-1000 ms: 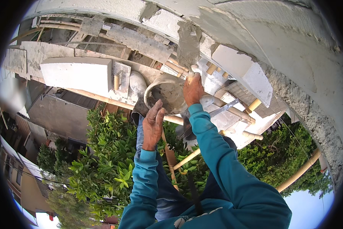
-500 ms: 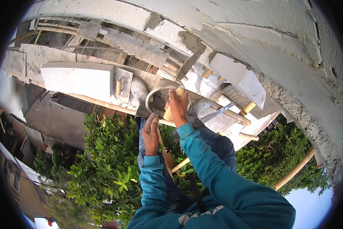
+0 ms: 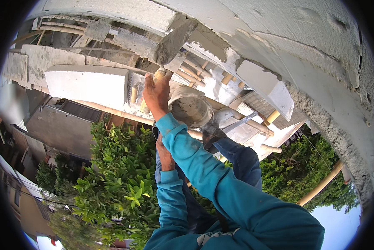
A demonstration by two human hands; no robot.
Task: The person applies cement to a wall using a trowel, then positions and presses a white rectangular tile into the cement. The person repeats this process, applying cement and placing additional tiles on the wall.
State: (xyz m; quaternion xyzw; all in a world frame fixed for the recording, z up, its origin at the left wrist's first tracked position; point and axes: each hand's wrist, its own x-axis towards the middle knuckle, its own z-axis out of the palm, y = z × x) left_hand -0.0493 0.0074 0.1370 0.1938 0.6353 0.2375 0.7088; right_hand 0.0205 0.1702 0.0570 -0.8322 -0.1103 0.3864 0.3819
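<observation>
Grey wet mortar [image 3: 176, 39] sits heaped on the trowel blade your right hand [image 3: 157, 93] lifts, its fingers clamped on the wooden handle [image 3: 158, 76] just below the load, which touches the pale plastered wall [image 3: 303, 54] curving overhead. You have one trowel in use and one mortar pan [image 3: 190, 109], a round bowl caked grey, lying just beside your right wrist on the scaffold; a second steel tool with a long flat blade [image 3: 239, 123] lies to its right. Your left hand [image 3: 165, 152] rests low on your knee, well apart from the right, fingers loosely curled and holding nothing you can see. Both teal sleeves [image 3: 203, 179] rise from the lower edge, and your dark trousers [image 3: 237, 158] show between them. Several bamboo poles [image 3: 112, 111] carry the platform, one running under the big white block [image 3: 87, 85] to the left of your hand, another slanting at the far right [image 3: 320, 185]. Room is tight: wall above, block and poles close on the left, pan on the right, leaving only a narrow gap around the raised blade. Below the poles the drop is open, with green bushes [image 3: 120, 183], a neighbouring grey roof [image 3: 58, 125] and a strip of sky at the lower right.
</observation>
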